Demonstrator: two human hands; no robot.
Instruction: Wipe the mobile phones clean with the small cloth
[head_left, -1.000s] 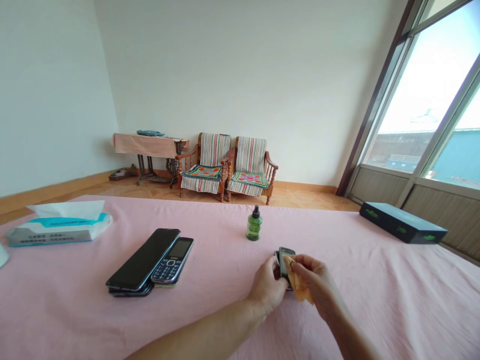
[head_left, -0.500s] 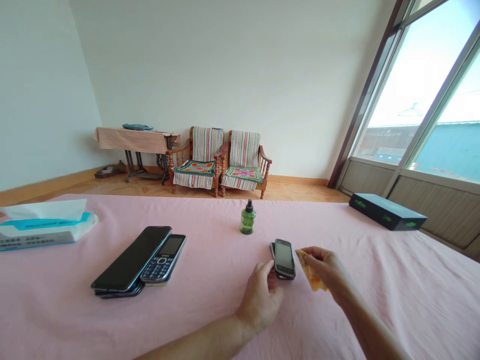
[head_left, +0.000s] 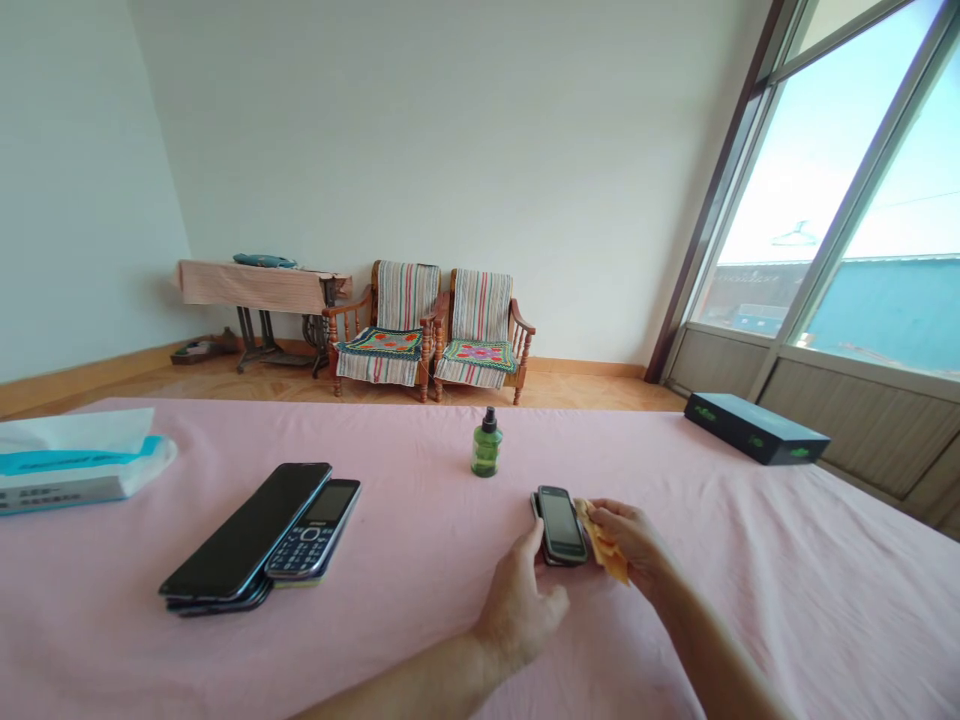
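A small dark phone (head_left: 561, 525) lies face up on the pink tablecloth (head_left: 420, 560), on top of another phone whose edge shows at its left. My left hand (head_left: 521, 600) rests just below and left of it, thumb touching the phone's left edge, other fingers curled. My right hand (head_left: 630, 540) is closed on a small orange cloth (head_left: 604, 545), held against the phone's right side. A green spray bottle (head_left: 486, 447) stands a little beyond the phone.
A large black smartphone (head_left: 251, 530) and a keypad phone (head_left: 315, 530) lie stacked at the left. A tissue pack (head_left: 71, 470) sits at the far left, a dark box (head_left: 754, 428) at the far right. Two wooden chairs (head_left: 431, 335) stand by the wall.
A second ago both hands held the small phone up with the cloth on it. It then went down flat on the table, and my right hand has come back against its right side.
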